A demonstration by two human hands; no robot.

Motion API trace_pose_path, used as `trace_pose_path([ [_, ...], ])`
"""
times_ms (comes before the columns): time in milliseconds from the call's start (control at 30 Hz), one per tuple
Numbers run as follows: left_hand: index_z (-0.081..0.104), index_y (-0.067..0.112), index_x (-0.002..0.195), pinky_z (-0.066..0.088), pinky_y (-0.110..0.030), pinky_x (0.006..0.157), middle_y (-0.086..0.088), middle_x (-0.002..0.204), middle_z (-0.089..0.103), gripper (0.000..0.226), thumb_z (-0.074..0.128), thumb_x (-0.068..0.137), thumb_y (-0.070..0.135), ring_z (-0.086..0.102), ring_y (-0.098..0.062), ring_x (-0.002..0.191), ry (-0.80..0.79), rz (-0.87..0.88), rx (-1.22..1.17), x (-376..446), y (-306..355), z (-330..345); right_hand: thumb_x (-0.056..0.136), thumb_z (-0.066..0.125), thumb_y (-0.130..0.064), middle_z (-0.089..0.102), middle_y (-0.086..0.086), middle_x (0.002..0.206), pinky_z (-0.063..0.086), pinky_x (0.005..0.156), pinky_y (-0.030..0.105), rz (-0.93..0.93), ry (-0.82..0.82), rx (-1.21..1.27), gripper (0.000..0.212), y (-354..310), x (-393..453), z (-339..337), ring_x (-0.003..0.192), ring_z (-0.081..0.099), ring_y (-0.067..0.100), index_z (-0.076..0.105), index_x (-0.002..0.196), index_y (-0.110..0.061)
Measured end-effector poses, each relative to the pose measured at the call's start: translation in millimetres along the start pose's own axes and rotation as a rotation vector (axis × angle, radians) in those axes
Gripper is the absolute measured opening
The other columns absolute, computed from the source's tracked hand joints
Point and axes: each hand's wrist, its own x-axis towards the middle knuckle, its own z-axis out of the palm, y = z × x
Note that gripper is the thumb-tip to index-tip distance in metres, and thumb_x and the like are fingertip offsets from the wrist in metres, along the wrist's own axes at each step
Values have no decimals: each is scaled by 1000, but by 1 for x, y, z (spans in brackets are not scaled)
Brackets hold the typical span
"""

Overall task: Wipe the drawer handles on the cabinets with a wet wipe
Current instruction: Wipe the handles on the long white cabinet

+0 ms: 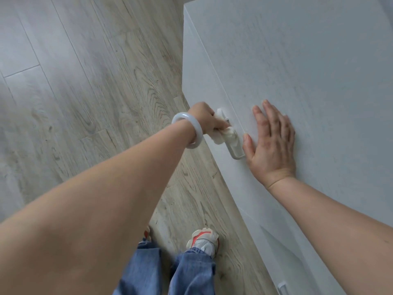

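A white cabinet (308, 71) fills the right of the view, seen from above. On its front, a white drawer handle (235, 149) sticks out below the top edge. My left hand (207, 120), with a pale bangle on the wrist, grips a crumpled white wet wipe (226, 135) that is wrapped round the middle of that handle. My right hand (273, 141) lies flat on the cabinet top just behind the handle, fingers straight and spread. A second handle (282, 287) shows at the bottom right, lower on the cabinet front.
Grey wood-look floor (85, 81) spreads to the left of the cabinet. My feet in white and orange trainers (204, 239) and blue jeans stand close to the cabinet front.
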Motion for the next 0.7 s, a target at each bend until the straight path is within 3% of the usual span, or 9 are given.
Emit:
trace_pose_path([
  [133, 62, 12, 62, 32, -21, 45, 6, 46, 54, 31, 78, 76, 35, 40, -13, 46, 37, 40, -109, -2, -4, 5, 90, 43, -35, 30, 10, 155, 18, 118, 46, 6, -5, 3, 60, -1, 0, 0, 140, 28, 27, 37, 146, -13],
  [267, 70, 14, 75, 48, -25, 62, 0, 65, 69, 15, 73, 82, 26, 61, -12, 61, 86, 12, -443, -15, -18, 30, 90, 45, -34, 29, 10, 155, 17, 118, 46, 2, -9, -6, 60, 0, 0, 0, 140, 27, 27, 36, 146, -13],
  [400, 71, 8, 88, 53, -34, 77, -3, 77, 71, 15, 72, 84, 22, 66, -16, 73, 152, -85, -860, -26, -29, 70, 90, 45, -34, 30, 10, 155, 17, 118, 46, 4, -3, -10, 61, 1, 0, 1, 140, 28, 28, 36, 145, -12],
  [467, 70, 6, 91, 51, -30, 73, -1, 75, 69, 18, 72, 84, 23, 64, -14, 70, 150, -148, -905, -38, -33, 93, 89, 44, -35, 30, 11, 155, 18, 117, 47, 0, 0, -14, 61, 1, 1, 1, 140, 29, 29, 37, 145, -12],
  [567, 68, 13, 80, 49, -25, 70, 3, 69, 67, 7, 71, 84, 17, 62, -10, 65, 99, -189, -921, -54, -35, 115, 88, 44, -35, 31, 10, 154, 19, 117, 47, 3, 9, -24, 62, 1, 0, 2, 139, 29, 29, 38, 145, -12],
  [700, 69, 8, 77, 46, -24, 58, -2, 66, 64, 11, 73, 82, 17, 57, -14, 60, 64, -108, -706, -44, -36, 96, 88, 44, -36, 31, 10, 155, 19, 117, 46, -1, 13, -24, 62, 0, 1, 2, 139, 29, 29, 38, 145, -12],
])
